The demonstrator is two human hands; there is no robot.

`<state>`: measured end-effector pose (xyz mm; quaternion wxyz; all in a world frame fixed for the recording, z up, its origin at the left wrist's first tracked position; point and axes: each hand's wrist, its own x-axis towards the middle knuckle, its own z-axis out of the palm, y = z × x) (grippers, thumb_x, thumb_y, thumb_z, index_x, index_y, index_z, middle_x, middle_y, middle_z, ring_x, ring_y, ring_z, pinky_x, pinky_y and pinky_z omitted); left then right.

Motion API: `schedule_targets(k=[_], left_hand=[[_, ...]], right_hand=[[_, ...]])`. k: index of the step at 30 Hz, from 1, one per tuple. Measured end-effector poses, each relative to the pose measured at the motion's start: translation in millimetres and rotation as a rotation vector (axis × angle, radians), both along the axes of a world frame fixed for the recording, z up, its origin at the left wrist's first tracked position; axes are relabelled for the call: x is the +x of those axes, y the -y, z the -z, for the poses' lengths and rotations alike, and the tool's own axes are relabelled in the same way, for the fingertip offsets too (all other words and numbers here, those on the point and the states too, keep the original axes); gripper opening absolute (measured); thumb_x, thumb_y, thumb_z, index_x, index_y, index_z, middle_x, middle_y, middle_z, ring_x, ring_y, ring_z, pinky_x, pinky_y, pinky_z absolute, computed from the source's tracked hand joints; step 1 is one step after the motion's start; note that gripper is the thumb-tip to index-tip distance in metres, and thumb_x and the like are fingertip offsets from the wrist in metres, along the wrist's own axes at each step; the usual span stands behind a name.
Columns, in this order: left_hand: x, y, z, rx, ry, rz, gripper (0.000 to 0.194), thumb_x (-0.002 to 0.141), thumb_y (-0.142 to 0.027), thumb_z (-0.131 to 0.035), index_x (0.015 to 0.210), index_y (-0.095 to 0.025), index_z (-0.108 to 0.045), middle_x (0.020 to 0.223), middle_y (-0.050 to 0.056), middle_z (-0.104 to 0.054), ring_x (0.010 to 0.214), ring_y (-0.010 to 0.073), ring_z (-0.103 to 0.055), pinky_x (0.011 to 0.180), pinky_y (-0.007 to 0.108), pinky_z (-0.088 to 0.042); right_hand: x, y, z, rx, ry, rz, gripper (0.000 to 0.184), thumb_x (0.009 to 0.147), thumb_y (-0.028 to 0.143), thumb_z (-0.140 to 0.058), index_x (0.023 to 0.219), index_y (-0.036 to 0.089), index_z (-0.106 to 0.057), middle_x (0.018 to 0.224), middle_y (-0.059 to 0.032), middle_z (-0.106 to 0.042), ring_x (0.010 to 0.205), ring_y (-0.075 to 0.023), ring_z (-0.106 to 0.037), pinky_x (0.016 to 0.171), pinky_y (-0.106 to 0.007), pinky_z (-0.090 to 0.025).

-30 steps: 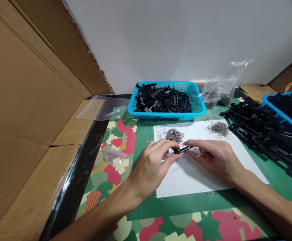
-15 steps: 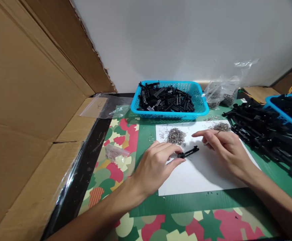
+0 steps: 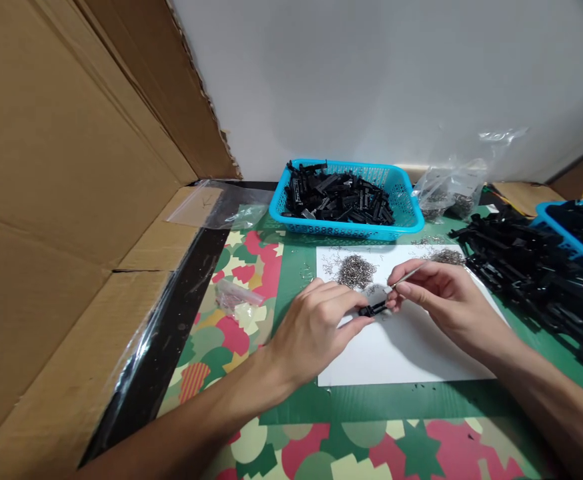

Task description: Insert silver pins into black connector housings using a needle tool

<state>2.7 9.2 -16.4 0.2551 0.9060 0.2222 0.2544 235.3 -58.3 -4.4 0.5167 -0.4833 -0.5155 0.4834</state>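
Note:
My left hand (image 3: 316,327) pinches one end of a small black plastic part (image 3: 373,309) between thumb and forefinger, just above a white sheet (image 3: 396,360). At the part's other end, my right hand (image 3: 434,290) is closed around a thin metal tool (image 3: 407,275), like tweezers or a pick; its exact kind does not show. The right fingers hide the far end of the black part. Behind the hands, a pile of small metal springs or wire clips (image 3: 357,271) lies on the sheet. A second metal pile (image 3: 446,257) sits partly behind my right hand.
A blue basket (image 3: 346,230) of black parts stands at the back. To the right lie a heap of black parts (image 3: 531,280) and another blue basket (image 3: 571,233). Clear bags (image 3: 449,190) hold metal pieces. Cardboard (image 3: 71,167) walls the left side; a small bag (image 3: 239,300) lies nearby.
My right hand drew back from the black part, then returned to its right end with the metal tool now held between the fingertips. My left hand keeps its pinch. The view shifted slightly.

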Motion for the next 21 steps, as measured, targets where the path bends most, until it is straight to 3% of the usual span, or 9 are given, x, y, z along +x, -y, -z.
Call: schedule_targets(k=[3,7,21], left_hand=[[0,1,1.1,0.01,0.005,-0.01,0.011,0.099,-0.022,-0.08,0.106,-0.017,-0.073,0.098,0.005,-0.082,0.087,0.0244,-0.075,0.082,0.038,-0.046],[0,2,2.5,0.029,0.015,0.001,0.01,0.098,-0.019,-0.08,0.103,-0.016,-0.072,0.096,0.005,-0.082,0.089,0.0244,-0.076,0.08,0.037,-0.045],[2,2,8.1,0.118,0.085,0.011,0.007,0.096,-0.016,-0.082,0.098,-0.015,-0.075,0.091,0.001,-0.082,0.083,0.021,-0.075,0.076,0.035,-0.046]], right_hand=[[-5,4,2.0,0.143,0.251,0.054,0.01,0.103,0.028,-0.072,0.099,0.02,-0.075,0.09,-0.0049,-0.074,0.082,-0.0172,-0.071,0.074,-0.026,-0.058],[-10,8,5.5,0.245,0.508,0.021,0.01,0.107,0.021,-0.062,0.103,0.021,-0.072,0.098,-0.0046,-0.075,0.087,-0.017,-0.07,0.076,-0.026,-0.054],[-13,10,1.5,0.169,0.678,-0.07,0.013,0.109,0.019,-0.056,0.103,0.023,-0.067,0.096,0.0002,-0.075,0.084,-0.0149,-0.069,0.077,-0.024,-0.05]])
